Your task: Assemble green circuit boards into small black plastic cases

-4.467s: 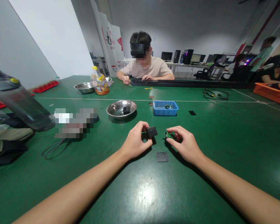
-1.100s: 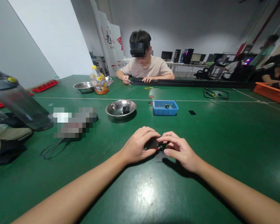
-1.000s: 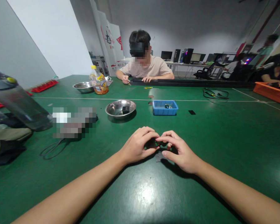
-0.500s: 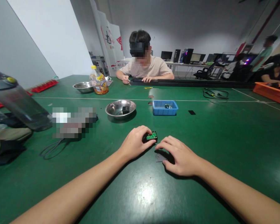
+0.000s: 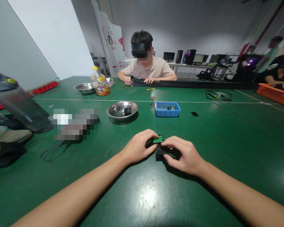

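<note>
My left hand holds a small black housing with a green circuit board showing on its top, just above the green table. My right hand sits beside it on the right, fingers pinching a flat dark grey cover plate lifted off the table right under the board. The two hands touch at the fingertips. Most of the housing is hidden by my fingers.
A steel bowl with a black part and a blue bin stand beyond my hands. A clear jug and a cable lie left. Across the table a person works beside another bowl and bottle.
Half a second ago my right hand lay over the plate on the table. Now it has lifted the plate up to the housing, and my left hand has shifted slightly right.
</note>
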{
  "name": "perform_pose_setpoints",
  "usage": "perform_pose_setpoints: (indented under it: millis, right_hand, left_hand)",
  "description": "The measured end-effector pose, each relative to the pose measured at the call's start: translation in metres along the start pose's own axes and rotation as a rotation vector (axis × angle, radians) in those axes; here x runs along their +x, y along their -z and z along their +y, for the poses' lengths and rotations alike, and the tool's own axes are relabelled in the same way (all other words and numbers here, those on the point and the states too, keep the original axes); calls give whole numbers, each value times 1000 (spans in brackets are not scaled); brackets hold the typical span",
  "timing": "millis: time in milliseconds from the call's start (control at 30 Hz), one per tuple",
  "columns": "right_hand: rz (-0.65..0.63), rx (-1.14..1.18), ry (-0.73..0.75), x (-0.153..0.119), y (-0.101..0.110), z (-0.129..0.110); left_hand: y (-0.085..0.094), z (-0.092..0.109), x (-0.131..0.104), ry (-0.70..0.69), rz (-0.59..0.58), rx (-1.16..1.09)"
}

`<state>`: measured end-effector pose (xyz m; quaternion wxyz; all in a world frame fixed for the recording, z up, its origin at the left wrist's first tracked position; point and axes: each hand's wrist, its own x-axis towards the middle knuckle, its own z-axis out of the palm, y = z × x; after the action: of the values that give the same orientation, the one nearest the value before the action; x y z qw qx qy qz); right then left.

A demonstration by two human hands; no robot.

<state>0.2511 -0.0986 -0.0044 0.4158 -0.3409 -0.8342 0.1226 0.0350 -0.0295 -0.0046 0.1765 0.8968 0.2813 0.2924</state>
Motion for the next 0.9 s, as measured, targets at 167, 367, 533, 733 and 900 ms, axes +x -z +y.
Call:
perform_pose_setpoints:
  millis: [167, 367, 533, 733, 900]
  right_hand:
    - [165, -54, 38, 1, 0, 1]
    - [210, -63, 49, 1, 0, 0]
    - [207, -67, 43, 1, 1, 2]
    - [200, -103, 39, 2, 3, 4]
    - [169, -89, 34, 1, 2, 7]
  left_hand:
    - [1, 1, -2, -19, -46, -3]
    - [4, 4, -1, -156, 28, -44]
    - [4, 6, -1, -220, 115, -10]
    - [5, 6, -2, -248, 178, 21]
    - [3, 3, -3, -270, 187, 67]
